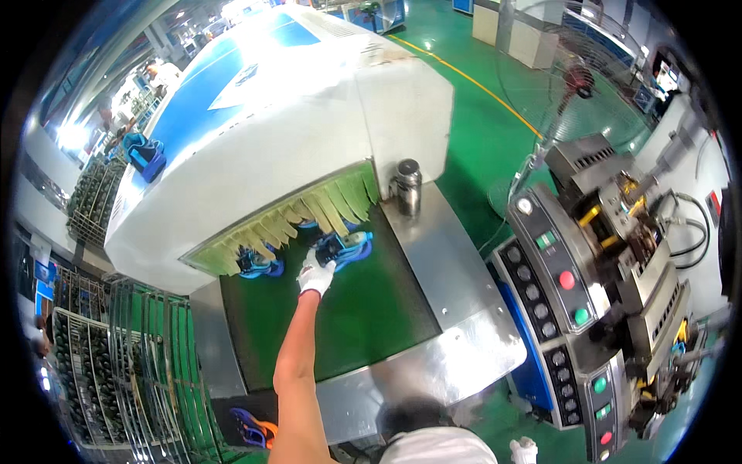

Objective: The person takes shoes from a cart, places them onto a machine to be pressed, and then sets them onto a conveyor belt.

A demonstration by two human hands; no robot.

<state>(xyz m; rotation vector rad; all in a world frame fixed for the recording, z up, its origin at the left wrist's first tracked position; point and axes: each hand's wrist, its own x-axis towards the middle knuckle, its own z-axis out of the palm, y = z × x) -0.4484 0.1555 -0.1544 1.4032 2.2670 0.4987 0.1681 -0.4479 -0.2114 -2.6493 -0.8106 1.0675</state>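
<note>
- At the mouth of the large white-and-blue machine (255,166), the left hand (314,277), in a white knitted glove, reaches over the dark green conveyor belt (355,325).
- Its fingers are partly bent and touch the near end of a bright blue shoe with a dark opening (355,247); whether they close firmly on it cannot be told.
- That shoe lies on the belt, just by the hanging yellow-green fabric strips (294,209).
- Left of it, apart from the hand, a second blue-and-black shoe (267,267) sits partly under the strips.
- Near the lower edge, the white-gloved right hand (523,451) is well away from the shoes; how far open it is, I cannot tell.
- A shiny steel flask (409,193) stands on the silver metal ledge (464,340) beside the belt.
- Markings around the red and green buttons on the grey control panel (553,251) are too small to read.
</note>
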